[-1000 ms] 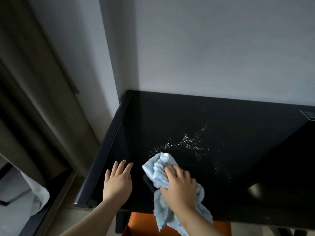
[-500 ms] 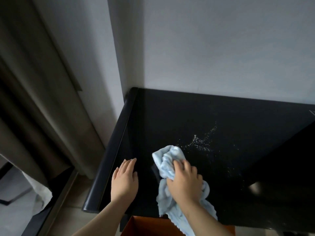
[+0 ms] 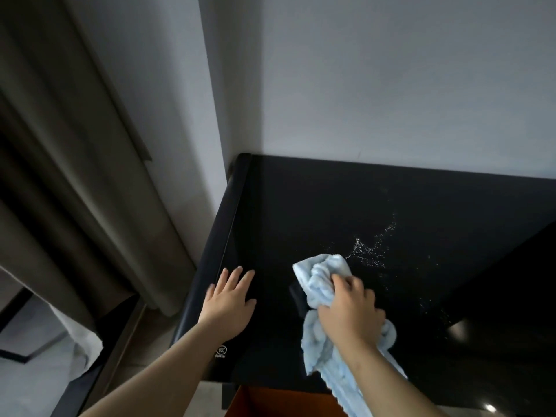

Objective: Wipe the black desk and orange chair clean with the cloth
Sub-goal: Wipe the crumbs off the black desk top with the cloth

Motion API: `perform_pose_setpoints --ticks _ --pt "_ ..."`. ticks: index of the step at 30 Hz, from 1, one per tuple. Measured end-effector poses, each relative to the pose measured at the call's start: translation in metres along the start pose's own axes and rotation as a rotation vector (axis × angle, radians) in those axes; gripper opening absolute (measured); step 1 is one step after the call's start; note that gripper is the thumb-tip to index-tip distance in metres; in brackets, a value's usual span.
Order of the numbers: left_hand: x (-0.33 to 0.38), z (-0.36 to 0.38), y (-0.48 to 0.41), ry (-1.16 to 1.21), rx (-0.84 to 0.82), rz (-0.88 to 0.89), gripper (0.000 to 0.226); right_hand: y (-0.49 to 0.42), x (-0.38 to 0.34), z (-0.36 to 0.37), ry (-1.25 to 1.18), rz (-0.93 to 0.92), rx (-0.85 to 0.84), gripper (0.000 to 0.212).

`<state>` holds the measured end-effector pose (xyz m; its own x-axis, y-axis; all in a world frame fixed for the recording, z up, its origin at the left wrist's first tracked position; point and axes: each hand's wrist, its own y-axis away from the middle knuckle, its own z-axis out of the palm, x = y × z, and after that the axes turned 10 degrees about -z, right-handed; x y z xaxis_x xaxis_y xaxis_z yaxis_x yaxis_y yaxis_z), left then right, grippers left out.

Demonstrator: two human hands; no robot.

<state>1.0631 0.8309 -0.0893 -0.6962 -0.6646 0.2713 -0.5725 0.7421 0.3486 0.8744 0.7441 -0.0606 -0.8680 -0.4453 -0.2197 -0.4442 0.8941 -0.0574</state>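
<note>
Nearest to us, below our right wrist, a sliver of the orange chair (image 3: 279,401) shows under the front edge of the desk. Our right hand (image 3: 350,308) is bunched tight around a fluffy, pale blue cloth (image 3: 319,275), pressing it onto the glossy black desk (image 3: 316,206); the cloth's loose tail hangs off the front edge beneath our forearm. Our left hand (image 3: 230,299) lies flat beside it, fingers spread, near the desk's rounded left edge. Since half a second ago the cloth has pushed further from us, towards the white speckled residue (image 3: 370,251) just beyond our right knuckles. Left of the left hand hang heavy brown curtains (image 3: 75,176); beyond both hands stands a plain grey wall (image 3: 391,85).
</note>
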Motion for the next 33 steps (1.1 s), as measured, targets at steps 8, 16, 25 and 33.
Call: perform_pose_setpoints --ticks 8,16,25,33 --pt "-0.015 -0.004 -0.028 -0.192 0.090 -0.059 0.070 -0.057 -0.119 0.029 -0.176 -0.275 -0.010 0.076" --pt "-0.016 0.013 -0.031 -0.009 0.340 -0.091 0.050 -0.113 -0.091 0.056 0.019 -0.243 -0.050 0.059" --pt "-0.013 0.014 -0.030 0.018 0.355 -0.079 0.049 -0.095 -0.032 0.031 0.064 -0.018 -0.013 0.056" --pt "-0.005 0.006 -0.030 -0.058 0.326 -0.094 0.048 -0.079 -0.023 -0.009 -0.274 0.010 0.222 0.044"
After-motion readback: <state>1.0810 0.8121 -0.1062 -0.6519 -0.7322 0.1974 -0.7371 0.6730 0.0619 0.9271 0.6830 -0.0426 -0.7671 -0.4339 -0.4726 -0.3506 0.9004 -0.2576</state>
